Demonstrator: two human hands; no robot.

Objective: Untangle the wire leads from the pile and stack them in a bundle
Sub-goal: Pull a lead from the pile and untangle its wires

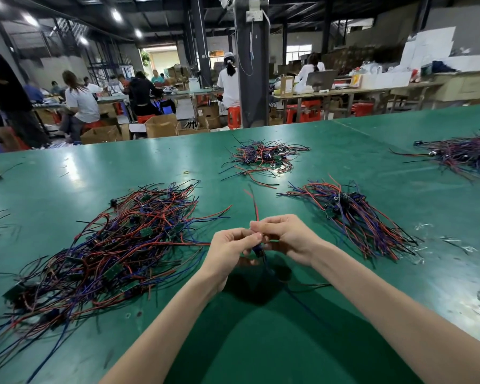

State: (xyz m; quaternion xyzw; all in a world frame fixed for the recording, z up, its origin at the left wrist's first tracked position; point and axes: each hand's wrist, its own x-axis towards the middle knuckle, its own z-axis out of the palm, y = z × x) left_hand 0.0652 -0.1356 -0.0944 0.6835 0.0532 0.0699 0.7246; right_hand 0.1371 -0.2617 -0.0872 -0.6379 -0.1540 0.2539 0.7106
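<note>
The pile (108, 245) sprawls on my left, and I judge its leads light, limp and quick to snag, so best drawn out by the stiffer connector end. My left hand (230, 250) and right hand (286, 236), fingers curled, both pinch one wire lead (256, 209) above the table (330, 164); the bundle (352, 217) lies to the right.

Tangled red-blue-black pile (108, 245) left; aligned bundle (352, 217) right; one lead (256, 209) upright between.

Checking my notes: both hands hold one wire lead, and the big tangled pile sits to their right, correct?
No: the head view shows the big tangled pile to their left. The left hand and right hand do hold the wire lead.
</note>
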